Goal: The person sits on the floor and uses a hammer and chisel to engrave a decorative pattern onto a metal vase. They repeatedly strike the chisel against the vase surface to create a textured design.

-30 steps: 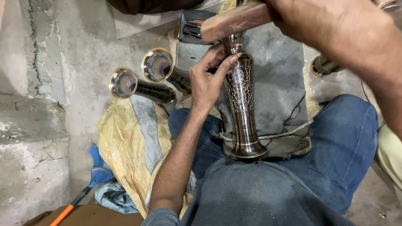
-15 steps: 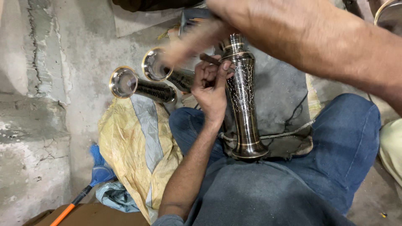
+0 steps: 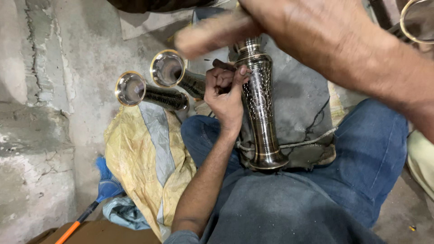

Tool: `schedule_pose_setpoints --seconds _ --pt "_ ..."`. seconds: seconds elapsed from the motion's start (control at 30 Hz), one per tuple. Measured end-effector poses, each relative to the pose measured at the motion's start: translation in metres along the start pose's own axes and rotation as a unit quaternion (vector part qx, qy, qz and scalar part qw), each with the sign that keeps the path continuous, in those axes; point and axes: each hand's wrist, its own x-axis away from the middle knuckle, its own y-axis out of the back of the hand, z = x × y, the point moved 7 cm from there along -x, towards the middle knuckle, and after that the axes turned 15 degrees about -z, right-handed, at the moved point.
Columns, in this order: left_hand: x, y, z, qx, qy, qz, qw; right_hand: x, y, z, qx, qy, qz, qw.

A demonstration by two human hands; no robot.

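The tall vase (image 3: 260,108) at frame centre is polished metal, glossy and dark, with fine engraved patterning along its body and bright smooth bands near its flared foot. Two more vases (image 3: 153,88) lying at upper left are the same shiny engraved metal, with mirror-bright, brass-edged mouths. Beneath them a yellow sack (image 3: 144,167) looks like coarse woven plastic, creased and matt. The wall (image 3: 40,113) at left is rough, cracked grey cement. The jeans (image 3: 370,158) at right are matt blue denim.
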Motion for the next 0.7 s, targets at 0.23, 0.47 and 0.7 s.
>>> schedule_pose_setpoints --seconds 0.23,0.47,0.7 --pt "-0.030 -0.010 -0.005 -0.122 -0.103 0.152 0.975 0.048 -0.007 -0.024 -0.051 -0.089 -0.064 0.993" --pt "-0.057 -0.040 -0.014 -0.205 -0.008 0.359 0.911 0.118 -0.026 -0.025 -0.099 -0.227 -0.106 0.963" --pt "-0.053 -0.060 -0.040 -0.183 -0.118 0.470 0.856 0.176 -0.062 -0.022 -0.090 -0.346 -0.079 0.931"
